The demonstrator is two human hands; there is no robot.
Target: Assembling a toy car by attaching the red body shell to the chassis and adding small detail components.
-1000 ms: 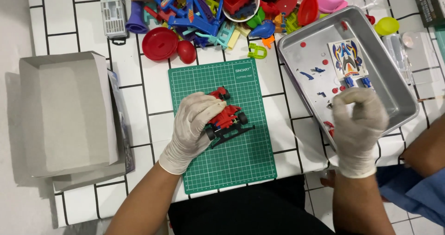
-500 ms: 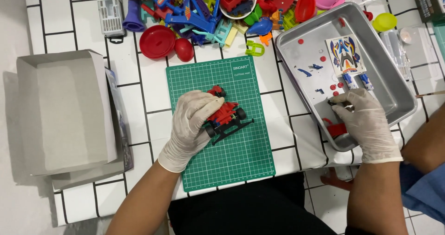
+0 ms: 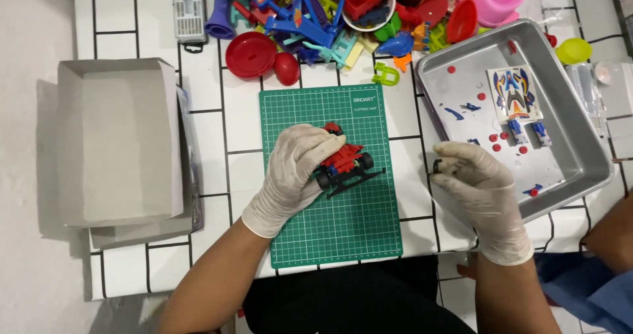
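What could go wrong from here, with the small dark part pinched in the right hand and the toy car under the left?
The right hand pinches a small dark part over the metal tray's rim; if dropped, it could bounce among the red bits or off the table. The left hand holds the red toy car on the green cutting mat; pressing could bend its thin black frame.
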